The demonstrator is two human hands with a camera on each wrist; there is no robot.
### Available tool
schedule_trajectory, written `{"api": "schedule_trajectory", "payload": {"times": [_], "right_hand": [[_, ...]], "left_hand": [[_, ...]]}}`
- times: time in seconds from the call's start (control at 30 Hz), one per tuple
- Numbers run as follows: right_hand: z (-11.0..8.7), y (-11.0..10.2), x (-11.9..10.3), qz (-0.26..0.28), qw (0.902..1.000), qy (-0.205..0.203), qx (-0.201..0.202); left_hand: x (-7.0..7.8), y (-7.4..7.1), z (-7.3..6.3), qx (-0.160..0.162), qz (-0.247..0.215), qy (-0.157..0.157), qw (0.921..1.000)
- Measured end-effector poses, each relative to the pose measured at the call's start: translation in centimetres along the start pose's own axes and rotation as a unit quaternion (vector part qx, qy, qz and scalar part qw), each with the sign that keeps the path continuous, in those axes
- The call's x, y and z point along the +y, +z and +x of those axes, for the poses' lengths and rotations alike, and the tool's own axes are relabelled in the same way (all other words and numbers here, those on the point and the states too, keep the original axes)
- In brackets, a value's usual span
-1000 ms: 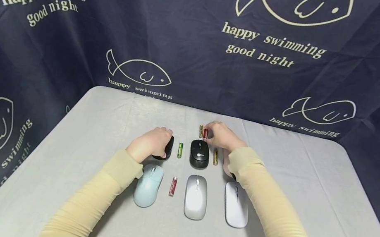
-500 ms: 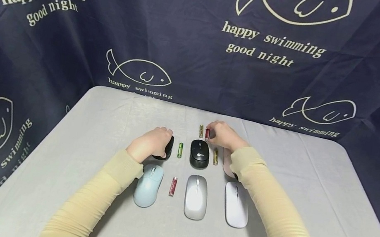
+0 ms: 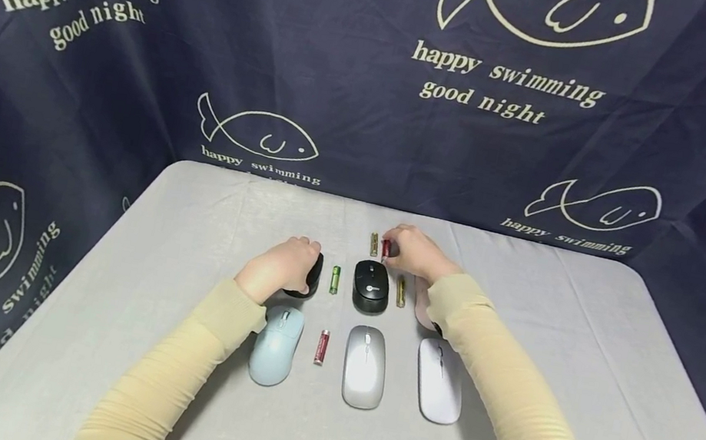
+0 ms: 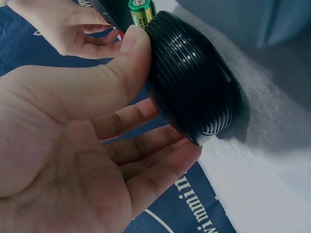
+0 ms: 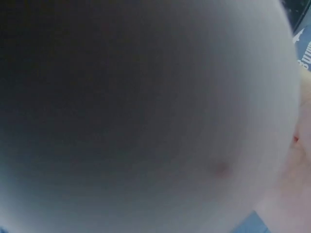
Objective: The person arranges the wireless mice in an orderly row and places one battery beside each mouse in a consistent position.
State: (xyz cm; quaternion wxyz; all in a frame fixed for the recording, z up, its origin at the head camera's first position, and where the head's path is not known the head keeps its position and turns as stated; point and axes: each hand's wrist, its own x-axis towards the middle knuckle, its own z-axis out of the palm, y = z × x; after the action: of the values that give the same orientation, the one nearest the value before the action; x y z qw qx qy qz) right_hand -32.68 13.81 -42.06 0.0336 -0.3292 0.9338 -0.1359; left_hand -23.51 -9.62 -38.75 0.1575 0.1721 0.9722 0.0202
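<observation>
My left hand (image 3: 280, 268) holds a black computer mouse (image 3: 314, 276) at the left of the table. In the left wrist view, the thumb lies on one side of the ribbed mouse (image 4: 187, 73) and the fingertips (image 4: 189, 153) on the other. My right hand (image 3: 417, 253) pinches a red battery (image 3: 386, 249), which stands beside a gold battery (image 3: 374, 244) at the back. Just in front of these is another black mouse (image 3: 371, 285). A blurred pale rounded thing (image 5: 146, 116) fills most of the right wrist view; I cannot tell what it is.
A green battery (image 3: 334, 279) and a second gold battery (image 3: 400, 291) flank the middle mouse. A pink mouse (image 3: 422, 308) is partly under the right sleeve. Nearer lie a light blue mouse (image 3: 275, 347), a red battery (image 3: 321, 347), a silver mouse (image 3: 364, 366) and a pale lilac mouse (image 3: 439, 382).
The red battery and my right hand have shifted slightly rightward, widening the space from the gold battery. My left hand stays on its mouse.
</observation>
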Motion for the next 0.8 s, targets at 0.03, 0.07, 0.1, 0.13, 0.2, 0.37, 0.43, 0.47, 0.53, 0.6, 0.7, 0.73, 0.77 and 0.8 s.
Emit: {"api": "schedule_trajectory", "payload": {"times": [0.03, 0.07, 0.1, 0.13, 0.2, 0.37, 0.43, 0.47, 0.53, 0.6, 0.7, 0.73, 0.77, 0.8], "right_hand": [[-0.1, -0.1, 0.0, 0.001, 1.0, 0.001, 0.002], [-0.2, -0.2, 0.0, 0.002, 1.0, 0.001, 0.005], [-0.3, -0.4, -0.1, 0.005, 1.0, 0.002, 0.007], [-0.3, -0.5, -0.1, 0.006, 0.9999, 0.001, 0.009], [-0.5, -0.7, 0.0, 0.008, 0.9999, 0.001, 0.014], [-1.2, -1.4, 0.1, 0.009, 0.9996, -0.004, 0.027], [-1.5, -1.7, 0.1, 0.009, 0.9995, -0.005, 0.03], [-1.7, -1.9, 0.1, 0.012, 0.9995, -0.004, 0.03], [-1.9, -2.1, 0.0, 0.013, 0.9995, -0.002, 0.03], [-2.2, -2.4, -0.1, 0.013, 0.9995, -0.002, 0.028], [-2.5, -2.7, -0.3, 0.014, 0.9995, -0.007, 0.029], [-2.7, -2.8, -0.4, 0.013, 0.9994, -0.008, 0.03], [-2.8, -2.9, -0.4, 0.012, 0.9994, -0.011, 0.031], [-2.9, -3.0, -0.5, 0.011, 0.9993, -0.013, 0.032]], "left_hand": [[0.0, 0.0, 0.0, 0.001, -0.001, 0.001, 1.0], [0.0, 0.1, 0.0, 0.001, -0.001, 0.001, 1.0], [0.0, 0.1, 0.0, 0.002, -0.001, 0.002, 1.0], [-0.1, 0.1, 0.0, 0.002, 0.0, 0.002, 1.0], [-0.1, 0.0, 0.0, 0.002, 0.001, 0.004, 1.0], [-0.1, 0.0, 0.0, 0.0, 0.001, 0.006, 1.0], [-0.1, 0.0, 0.0, 0.0, 0.001, 0.007, 1.0], [-0.1, 0.0, 0.0, 0.001, 0.003, 0.008, 1.0], [-0.1, 0.0, 0.0, 0.001, 0.003, 0.01, 0.9999], [-0.1, 0.0, 0.0, 0.002, 0.003, 0.012, 0.9999], [-0.1, 0.0, -0.1, 0.003, 0.002, 0.012, 0.9999], [-0.1, 0.0, -0.1, 0.005, 0.002, 0.012, 0.9999], [-0.1, 0.0, -0.1, 0.006, 0.002, 0.012, 0.9999], [-0.1, 0.0, -0.2, 0.007, 0.003, 0.013, 0.9999]]}}
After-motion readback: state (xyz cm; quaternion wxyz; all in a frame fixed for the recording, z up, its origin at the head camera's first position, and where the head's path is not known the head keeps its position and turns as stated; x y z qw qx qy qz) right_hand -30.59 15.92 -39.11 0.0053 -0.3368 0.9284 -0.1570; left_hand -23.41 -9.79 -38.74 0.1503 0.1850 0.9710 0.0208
